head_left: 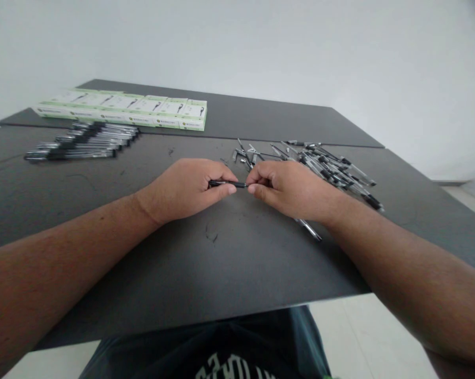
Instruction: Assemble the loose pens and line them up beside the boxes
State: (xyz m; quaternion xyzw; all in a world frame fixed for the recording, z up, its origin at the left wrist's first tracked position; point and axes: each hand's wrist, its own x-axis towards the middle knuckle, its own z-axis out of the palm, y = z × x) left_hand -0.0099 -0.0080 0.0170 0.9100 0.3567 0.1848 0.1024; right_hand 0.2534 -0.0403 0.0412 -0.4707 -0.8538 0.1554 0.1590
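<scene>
Over the middle of the table, my left hand [193,187] is closed around a black pen [221,183], which lies level between thumb and fingers. The thumb and forefinger of my right hand [282,187] pinch together at the pen's right end; whether they grip its tip or a small part there is hidden. Behind my right hand lies a loose heap of clear and black pens [332,168]. One silvery pen [310,230] pokes out below that hand. Small pen parts [243,155] are scattered just beyond my fingertips.
At the back left, a row of several white and green boxes [142,109] stands on the dark grey table [205,263]. In front of them, a group of pens [87,139] lies side by side. A white wall [237,47] rises behind.
</scene>
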